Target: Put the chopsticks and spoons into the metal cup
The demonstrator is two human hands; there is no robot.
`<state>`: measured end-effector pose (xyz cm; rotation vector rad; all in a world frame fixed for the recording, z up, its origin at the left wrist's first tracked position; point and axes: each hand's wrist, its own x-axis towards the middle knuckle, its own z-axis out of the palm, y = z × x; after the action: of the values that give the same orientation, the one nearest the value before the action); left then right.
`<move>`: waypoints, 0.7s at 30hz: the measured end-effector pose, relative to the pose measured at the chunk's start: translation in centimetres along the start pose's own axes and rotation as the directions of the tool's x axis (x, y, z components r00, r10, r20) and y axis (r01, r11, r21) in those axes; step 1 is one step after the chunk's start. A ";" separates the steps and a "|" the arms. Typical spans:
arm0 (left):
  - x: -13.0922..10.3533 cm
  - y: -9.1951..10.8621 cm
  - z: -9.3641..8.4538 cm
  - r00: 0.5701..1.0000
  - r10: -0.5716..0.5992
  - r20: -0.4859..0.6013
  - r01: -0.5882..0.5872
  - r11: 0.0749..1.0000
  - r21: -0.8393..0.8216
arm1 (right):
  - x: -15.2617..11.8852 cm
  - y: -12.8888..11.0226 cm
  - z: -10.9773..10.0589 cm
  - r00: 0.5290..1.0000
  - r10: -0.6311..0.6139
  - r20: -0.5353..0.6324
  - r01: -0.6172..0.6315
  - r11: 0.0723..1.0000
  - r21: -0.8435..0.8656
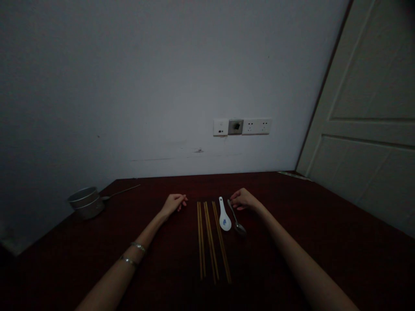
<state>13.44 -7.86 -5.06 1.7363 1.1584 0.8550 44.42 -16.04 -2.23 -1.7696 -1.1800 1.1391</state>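
Observation:
My right hand (243,199) has its fingers at the handle end of a metal spoon (240,229), which lies with its bowl toward me. Just left of that spoon is a white soup spoon (225,221) with a blue mark in its bowl. Further left, several wooden chopsticks (210,242) lie lengthwise in three groups, roughly side by side. My left hand (174,204) rests on the table to the left of the chopsticks, fingers curled in and nothing visible in them. Two bracelets circle my left forearm.
A grey metal pot (87,203) with a long thin handle stands at the left edge of the dark red table (155,276). Behind the table is a wall with sockets and a switch (241,126). A pale panelled door (366,129) is on the right.

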 end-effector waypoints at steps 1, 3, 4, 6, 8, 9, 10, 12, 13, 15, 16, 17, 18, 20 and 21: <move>0.0 0.0 0.0 1.000 0.000 -0.001 0.000 1.000 -0.001 | 0.1 0.1 0.0 1.000 -0.002 0.001 0.002 1.000 -0.001; 0.0 0.0 0.0 1.000 0.003 -0.003 -0.003 1.000 -0.010 | 0.4 0.3 0.1 1.000 -0.005 -0.002 0.005 1.000 -0.016; 0.0 0.0 0.0 1.000 0.005 -0.002 -0.005 1.000 -0.015 | 0.6 0.4 0.0 1.000 -0.012 -0.005 0.011 0.999 -0.030; 0.1 -0.1 0.0 1.000 0.013 0.004 -0.013 1.000 -0.028 | 1.0 0.7 -0.2 0.997 -0.054 -0.056 0.050 0.997 -0.066; 0.1 -0.3 0.0 1.000 0.012 0.007 -0.012 0.999 -0.039 | 1.1 1.0 -0.8 0.963 -0.183 -0.198 0.153 0.976 -0.156; 0.2 -0.3 0.0 1.000 0.010 0.007 -0.009 0.999 -0.044 | 1.2 1.2 -1.1 0.919 -0.274 -0.285 0.207 0.948 -0.242; 0.2 -0.3 0.0 1.000 0.006 0.007 -0.005 0.999 -0.049 | 1.2 1.5 -1.5 0.857 -0.373 -0.355 0.247 0.903 -0.352; 0.1 -0.3 0.1 1.000 -0.004 0.007 0.004 0.998 -0.057 | 1.1 2.5 -2.1 0.749 -0.535 -0.392 0.244 0.772 -0.587; 0.0 -0.2 0.1 1.000 -0.007 0.007 0.007 0.998 -0.061 | 1.2 3.0 -2.4 0.724 -0.584 -0.368 0.226 0.704 -0.674; -0.1 0.0 0.2 1.000 -0.011 0.005 0.011 0.998 -0.068 | 1.4 4.3 -2.7 0.714 -0.612 -0.340 0.146 0.604 -0.783; -0.2 0.0 0.2 1.000 -0.012 0.004 0.012 0.998 -0.069 | 1.6 5.0 -2.8 0.721 -0.608 -0.332 0.101 0.567 -0.818; -0.3 0.1 0.2 1.000 -0.010 0.002 0.010 0.998 -0.069 | 1.8 5.5 -2.9 0.732 -0.591 -0.340 0.052 0.546 -0.836; -0.3 0.2 0.2 1.000 -0.010 0.001 0.010 0.998 -0.068 | 2.1 6.0 -2.9 0.745 -0.572 -0.343 0.019 0.533 -0.846; -0.4 0.2 0.2 1.000 -0.013 -0.001 0.013 0.998 -0.066 | 2.6 6.7 -3.0 0.768 -0.547 -0.333 -0.007 0.512 -0.859; -0.4 0.2 0.2 1.000 -0.018 0.000 0.018 0.998 -0.065 | 2.7 6.8 -3.0 0.778 -0.537 -0.326 -0.016 0.503 -0.864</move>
<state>13.57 -8.38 -4.95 1.6704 1.1324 0.8736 49.86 -15.97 -7.98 -2.2253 -1.6654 -0.3211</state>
